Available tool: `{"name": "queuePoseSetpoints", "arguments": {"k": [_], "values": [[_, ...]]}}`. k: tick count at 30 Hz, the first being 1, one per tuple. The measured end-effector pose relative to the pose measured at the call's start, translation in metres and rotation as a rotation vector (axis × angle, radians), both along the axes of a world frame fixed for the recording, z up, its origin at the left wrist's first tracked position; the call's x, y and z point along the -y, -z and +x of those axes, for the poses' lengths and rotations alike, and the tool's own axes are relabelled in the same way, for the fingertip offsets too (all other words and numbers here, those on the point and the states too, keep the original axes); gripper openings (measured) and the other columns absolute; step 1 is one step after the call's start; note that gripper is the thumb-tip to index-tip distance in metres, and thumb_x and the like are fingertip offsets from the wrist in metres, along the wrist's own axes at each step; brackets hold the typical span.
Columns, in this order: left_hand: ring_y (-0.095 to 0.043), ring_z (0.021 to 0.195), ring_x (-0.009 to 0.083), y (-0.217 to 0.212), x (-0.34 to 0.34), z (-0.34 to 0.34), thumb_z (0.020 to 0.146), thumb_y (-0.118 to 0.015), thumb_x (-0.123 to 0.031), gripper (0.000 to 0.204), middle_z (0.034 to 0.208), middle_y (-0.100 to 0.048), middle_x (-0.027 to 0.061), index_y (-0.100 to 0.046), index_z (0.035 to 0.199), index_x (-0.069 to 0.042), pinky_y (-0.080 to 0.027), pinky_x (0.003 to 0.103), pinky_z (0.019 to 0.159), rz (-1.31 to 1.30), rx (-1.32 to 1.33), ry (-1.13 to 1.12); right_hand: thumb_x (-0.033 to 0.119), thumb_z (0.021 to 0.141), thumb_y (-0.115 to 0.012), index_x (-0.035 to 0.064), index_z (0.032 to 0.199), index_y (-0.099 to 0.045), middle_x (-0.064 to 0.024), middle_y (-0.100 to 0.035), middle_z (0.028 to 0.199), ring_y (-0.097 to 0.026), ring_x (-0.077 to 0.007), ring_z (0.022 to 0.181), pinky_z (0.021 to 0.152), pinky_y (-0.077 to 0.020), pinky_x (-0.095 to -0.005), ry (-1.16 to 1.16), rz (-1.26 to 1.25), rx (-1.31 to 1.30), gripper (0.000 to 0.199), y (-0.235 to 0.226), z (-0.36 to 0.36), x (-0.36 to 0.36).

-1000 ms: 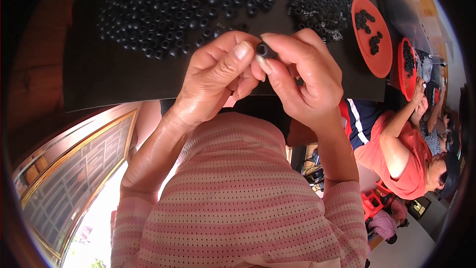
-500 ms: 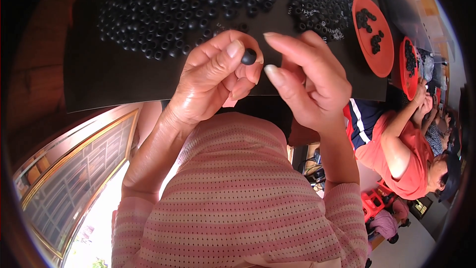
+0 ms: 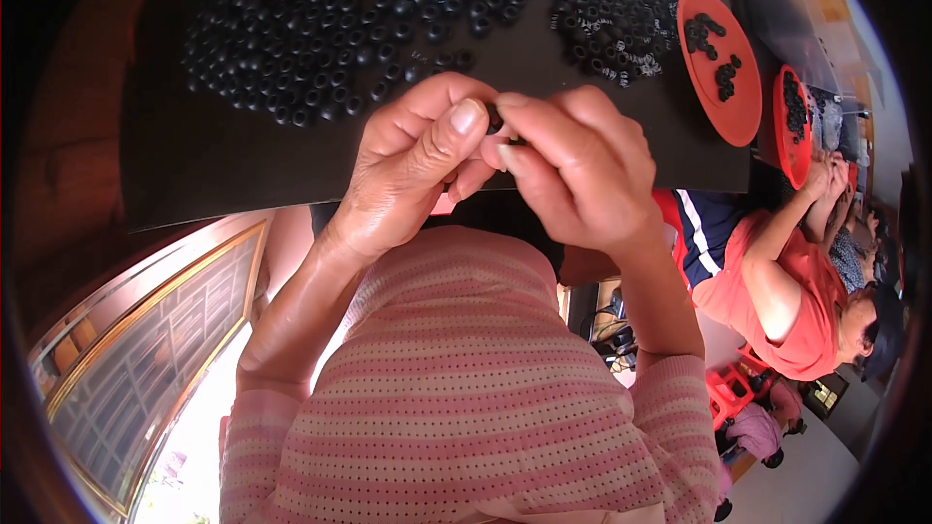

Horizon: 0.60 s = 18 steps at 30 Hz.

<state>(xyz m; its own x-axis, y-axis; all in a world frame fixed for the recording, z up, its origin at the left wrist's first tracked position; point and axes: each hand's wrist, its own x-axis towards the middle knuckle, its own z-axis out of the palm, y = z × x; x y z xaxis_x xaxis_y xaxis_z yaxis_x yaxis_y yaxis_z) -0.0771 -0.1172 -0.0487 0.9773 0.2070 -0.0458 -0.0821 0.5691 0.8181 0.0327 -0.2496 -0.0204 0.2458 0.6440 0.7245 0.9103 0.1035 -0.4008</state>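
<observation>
A small black round piece [image 3: 495, 118] is held up just above the near edge of the dark table [image 3: 223, 155]. My left hand [image 3: 393, 170] is closed on it, pinching it between thumb and fingers. From the right, my right hand [image 3: 592, 175] meets it with thumb and forefinger; these fingertips cover most of the piece. Beyond my hands spreads a wide heap of similar black pieces [image 3: 291, 39], many showing a hole. A second heap [image 3: 602, 19] to the right has pale, shiny coil-like bits mixed in.
An orange-red oval tray [image 3: 716, 107] with several joined black pieces stands at the table's right. A red tray [image 3: 798, 165] of black pieces lies beyond it. A co-worker in an orange shirt [image 3: 786, 320] sits to the right. A framed window [image 3: 155, 359] is at lower left.
My right hand has moved left, and its thumb and forefinger have come together at the black piece. The left hand keeps its pinch, almost in the same place.
</observation>
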Motion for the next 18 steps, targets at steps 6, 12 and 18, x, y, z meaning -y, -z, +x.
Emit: {"name": "queuePoseSetpoints", "arguments": {"k": [6, 12, 18], "values": [[-0.041, 0.057, 0.0064, -0.001, -0.007, 0.002, 0.100, -0.049, -0.037, 0.038, 0.084, -0.057, 0.0053, -0.054, 0.105, 0.000, -0.035, 0.021, 0.052, 0.051, 0.018, 0.105, 0.003, 0.084, -0.064, 0.0034, 0.091, -0.064, -0.0079, -0.059, 0.079, -0.058, -0.0241, 0.063, 0.056, -0.0457, -0.0334, 0.254, -0.345, -0.111, 0.008, -0.001, 0.067, 0.014], [-0.041, 0.057, 0.0056, -0.001, -0.004, 0.001, 0.101, -0.048, -0.036, 0.038, 0.086, -0.057, 0.0054, -0.054, 0.106, 0.000, -0.036, 0.020, 0.052, 0.046, 0.061, 0.084, 0.009, 0.083, -0.061, 0.0057, 0.088, -0.058, -0.0083, -0.060, 0.088, -0.062, -0.0317, 0.074, 0.061, -0.0493, -0.0430, 0.319, -0.646, 0.094, 0.006, -0.005, 0.080, -0.004], [-0.042, 0.058, 0.0064, 0.007, -0.010, 0.000, 0.101, -0.047, -0.035, 0.036, 0.088, -0.058, 0.0061, -0.053, 0.111, -0.001, -0.038, 0.022, 0.054, 0.000, 0.091, 0.116, 0.008, 0.082, -0.061, 0.0064, 0.088, -0.057, -0.0068, -0.059, 0.092, -0.063, -0.0322, 0.078, 0.063, -0.0502, -0.0455, 0.299, -0.742, 0.149, 0.007, -0.004, 0.080, -0.014]]}}
